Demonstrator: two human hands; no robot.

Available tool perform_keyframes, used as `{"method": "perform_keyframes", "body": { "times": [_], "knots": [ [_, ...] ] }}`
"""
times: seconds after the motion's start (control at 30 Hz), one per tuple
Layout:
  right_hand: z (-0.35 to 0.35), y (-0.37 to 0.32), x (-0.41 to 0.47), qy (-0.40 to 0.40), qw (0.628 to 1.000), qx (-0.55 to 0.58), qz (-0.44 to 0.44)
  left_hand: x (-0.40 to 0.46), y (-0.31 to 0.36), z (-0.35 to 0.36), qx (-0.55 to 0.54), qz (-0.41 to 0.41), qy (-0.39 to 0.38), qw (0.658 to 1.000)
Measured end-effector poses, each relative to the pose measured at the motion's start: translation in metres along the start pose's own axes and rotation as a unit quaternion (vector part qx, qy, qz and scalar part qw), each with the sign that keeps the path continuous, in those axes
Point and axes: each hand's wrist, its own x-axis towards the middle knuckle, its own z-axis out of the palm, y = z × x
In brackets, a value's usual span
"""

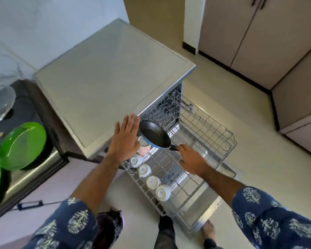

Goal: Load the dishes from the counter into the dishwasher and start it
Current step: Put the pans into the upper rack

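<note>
Frying pan (pixel 154 134) first: your right hand (pixel 191 161) is wrapped round its black handle, and the pan hangs level above the back-left corner of the pulled-out dishwasher rack (pixel 221 141), right over the patterned mug (pixel 144 149) that stands there. The pan's long axis runs from your right hand away and to the left, handle nearest you, bowl out toward the dishwasher's flat top (pixel 104 83). Your left hand (pixel 125 139) is flat and holds nothing, fingers straight, raised just beside the pan's left rim; whether it touches the rim cannot be made out. So the right hand carries the pan and the left is the nearer one to steady it. I judge the next move to be a lowering or tilting of the pan into the bare wires to the right of the mug, since the left edge of the rack is taken. Count what is loaded along that edge: one patterned mug, then four white cups (pixel 152 182) upside down in a row toward you. To the left of the dishwasher, on the dark counter (pixel 31 112), two green plates (pixel 22 144) and one glass lid (pixel 0 103) wait.
</note>
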Motion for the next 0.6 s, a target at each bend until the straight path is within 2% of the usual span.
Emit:
{"method": "perform_keyframes", "body": {
  "times": [0.17, 0.3, 0.4, 0.6],
  "knots": [
    [-0.048, -0.029, -0.026, -0.027, 0.987, -0.11, -0.11, -0.094, 0.042, -0.003, 0.001, -0.078, -0.018, 0.997],
    [-0.077, -0.078, -0.047, -0.007, 0.951, -0.214, -0.224, -0.183, 0.059, -0.014, -0.001, -0.176, 0.015, 0.984],
    [-0.091, -0.126, -0.059, 0.02, 0.924, -0.235, -0.3, -0.244, 0.058, -0.024, 0.012, -0.245, 0.025, 0.969],
    [-0.081, -0.242, -0.083, 0.023, 0.874, -0.273, -0.402, -0.374, 0.037, -0.029, 0.001, -0.378, 0.048, 0.925]
  ]
}}
